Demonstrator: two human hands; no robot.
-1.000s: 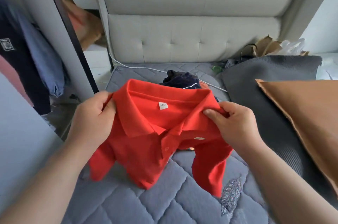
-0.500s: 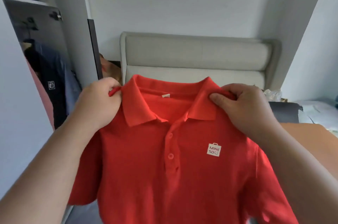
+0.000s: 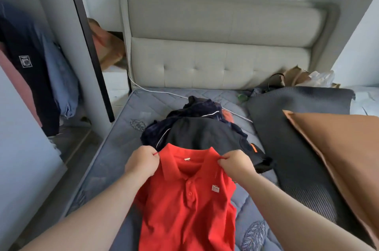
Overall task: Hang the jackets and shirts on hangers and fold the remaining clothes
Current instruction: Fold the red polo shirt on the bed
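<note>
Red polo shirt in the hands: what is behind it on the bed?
A heap of dark clothes: a black garment with an orange tab on top, a navy garment with white piping beneath. The red polo shirt hides the heap's near edge.

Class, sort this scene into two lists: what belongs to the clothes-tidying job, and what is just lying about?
Job: red collared polo shirt, pinched by left hand and right hand; heap of dark clothes.
Lying about: tan pillow; dark grey ribbed mat; brown paper bag.

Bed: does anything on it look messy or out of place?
Yes: dark clothes lie crumpled in a heap on the mattress, just beyond the red polo shirt gripped by the left hand and right hand.
</note>
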